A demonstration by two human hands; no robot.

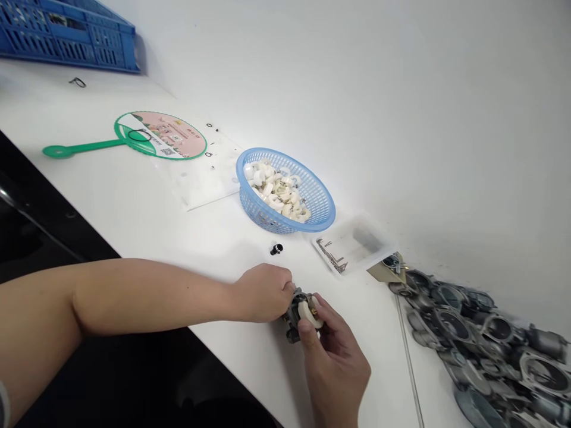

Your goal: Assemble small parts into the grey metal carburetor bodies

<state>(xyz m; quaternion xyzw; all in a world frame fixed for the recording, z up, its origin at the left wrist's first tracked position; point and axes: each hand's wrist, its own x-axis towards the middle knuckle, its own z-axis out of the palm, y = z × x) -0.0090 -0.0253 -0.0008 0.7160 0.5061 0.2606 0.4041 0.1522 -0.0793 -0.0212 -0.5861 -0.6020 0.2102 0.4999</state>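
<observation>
A grey metal carburetor body [293,334] is held just above the white table between my hands. My left hand [263,292] is closed at its upper left side, knuckles up, with most of its fingers hidden. A cream-white plastic float [307,314] sits against the body's face. My right hand [336,362] pinches this float, thumb at the front and index finger on its far side. Whether the float is fastened to the body I cannot tell. A small black cylindrical part [276,249] lies on the table beyond my left hand.
A blue basket [319,208] of white floats stands ahead. Beside it is a clear tray [357,261] with thin metal pins. Many carburetor parts [486,345] are piled at right. A green-handled fan [165,135], small rings and a blue crate [102,41] lie left.
</observation>
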